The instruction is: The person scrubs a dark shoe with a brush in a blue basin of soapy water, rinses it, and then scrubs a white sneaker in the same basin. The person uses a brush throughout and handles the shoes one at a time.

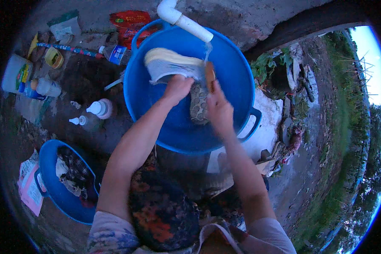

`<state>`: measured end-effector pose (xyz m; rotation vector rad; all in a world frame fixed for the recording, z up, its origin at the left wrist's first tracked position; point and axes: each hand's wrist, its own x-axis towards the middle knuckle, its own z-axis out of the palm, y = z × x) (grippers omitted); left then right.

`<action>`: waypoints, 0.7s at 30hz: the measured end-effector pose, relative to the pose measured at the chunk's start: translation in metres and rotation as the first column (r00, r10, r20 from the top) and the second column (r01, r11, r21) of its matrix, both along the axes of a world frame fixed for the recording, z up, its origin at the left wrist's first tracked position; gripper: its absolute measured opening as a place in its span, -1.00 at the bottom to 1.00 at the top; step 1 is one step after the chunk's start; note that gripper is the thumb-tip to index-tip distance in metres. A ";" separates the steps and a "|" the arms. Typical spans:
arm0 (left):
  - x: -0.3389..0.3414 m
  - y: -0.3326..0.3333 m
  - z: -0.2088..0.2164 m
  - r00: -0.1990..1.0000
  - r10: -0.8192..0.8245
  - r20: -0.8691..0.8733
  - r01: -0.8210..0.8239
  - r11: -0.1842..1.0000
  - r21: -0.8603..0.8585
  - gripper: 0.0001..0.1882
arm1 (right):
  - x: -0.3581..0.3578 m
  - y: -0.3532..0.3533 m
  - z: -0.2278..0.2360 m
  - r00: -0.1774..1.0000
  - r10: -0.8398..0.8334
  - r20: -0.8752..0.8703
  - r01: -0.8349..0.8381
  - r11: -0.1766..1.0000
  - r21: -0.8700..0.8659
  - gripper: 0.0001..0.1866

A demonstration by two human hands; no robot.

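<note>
My left hand (178, 88) grips a white-and-grey shoe (171, 67) by its opening, holding it over a large blue tub (180, 139). The shoe's pale sole edge faces up and away. My right hand (219, 111) is closed on a wooden-backed brush (210, 76), blurred by motion, close to the shoe's right end. A second shoe (198, 103) lies in the tub between my hands, its patterned sole showing. Water (208, 51) runs from a white pipe (192, 28) above the tub's far side, just beyond the brush.
A smaller blue basket (67, 207) with dark and light cloth stands at the lower left. Pump bottles (100, 108), a yellow container (53, 57) and a red packet (129, 25) sit left of the tub. Rubble (279, 148) and grass (338, 127) lie to the right.
</note>
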<state>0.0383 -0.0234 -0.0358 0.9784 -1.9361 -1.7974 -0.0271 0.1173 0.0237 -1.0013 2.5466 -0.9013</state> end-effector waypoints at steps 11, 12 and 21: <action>-0.003 0.001 0.006 0.987 -0.161 -0.006 0.153 0.949 -0.275 -0.52 | -0.014 -0.011 -0.005 1.000 0.010 0.021 -0.010 1.000 0.002 -0.47; -0.006 -0.008 0.005 0.995 -0.010 -0.101 0.010 1.000 -0.002 -0.52 | 0.010 0.002 -0.009 0.998 0.047 0.052 -0.046 0.999 -0.023 -0.48; -0.008 0.002 0.007 0.979 0.114 -0.171 -0.083 0.980 0.181 -0.46 | 0.006 -0.040 0.004 0.999 0.017 -0.034 -0.019 0.998 -0.056 -0.46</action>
